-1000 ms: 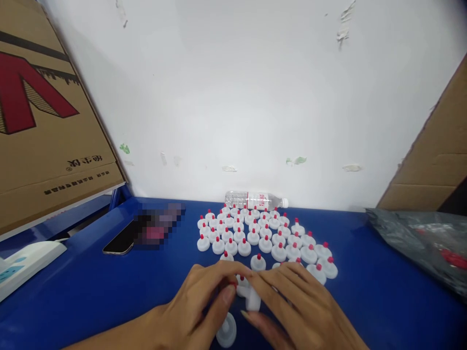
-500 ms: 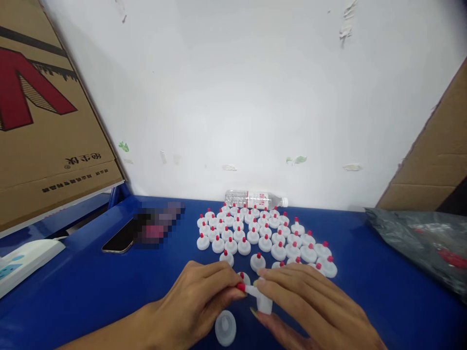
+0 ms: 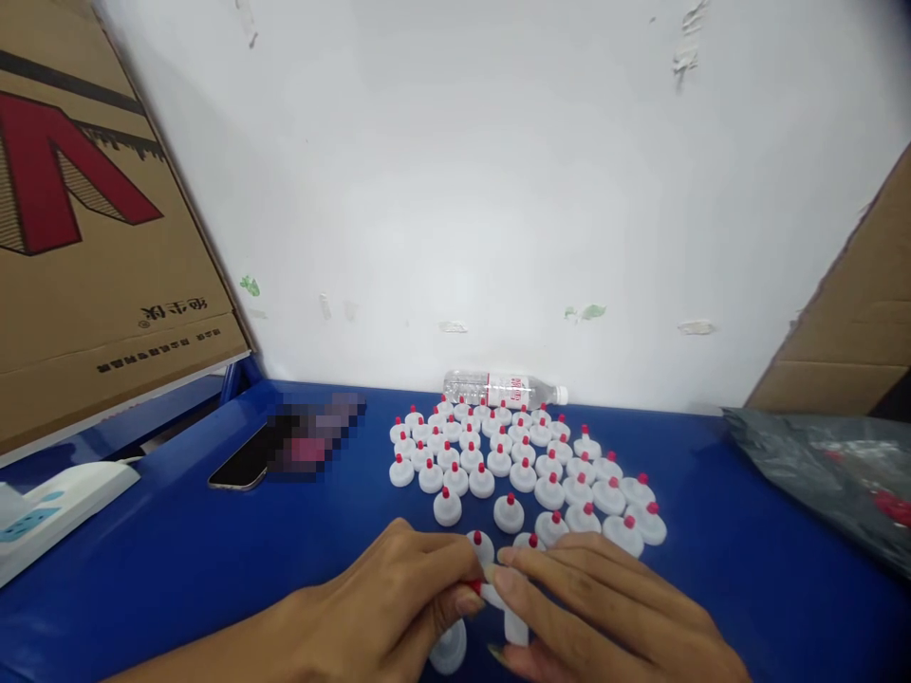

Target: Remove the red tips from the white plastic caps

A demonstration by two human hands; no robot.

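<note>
Between my two hands is a white plastic nozzle cap (image 3: 515, 626), turned on its side so its spout points left. The thumb and forefinger of my left hand (image 3: 399, 598) pinch the small red tip (image 3: 475, 586) on that spout. My right hand (image 3: 604, 607) grips the cap's wide base, with fingers over the top and thumb underneath. Partly hidden under my left hand, a white cap (image 3: 448, 650) lies on the blue table (image 3: 342, 531); no red tip shows on it. Beyond my hands stand many white nozzle caps (image 3: 523, 476) with red tips, upright in loose rows.
A clear water bottle (image 3: 509, 390) lies against the white wall behind the caps. On the left are a phone (image 3: 246, 460), a white power strip (image 3: 67, 507) and a cardboard box (image 3: 120, 285). A grey plastic bag (image 3: 811, 455) with red pieces rests on the right.
Both hands and the held nozzle cap have shifted slightly lower, toward me. My left fingers now cover more of the red tip and of the loose cap below. The view has shifted slightly.
</note>
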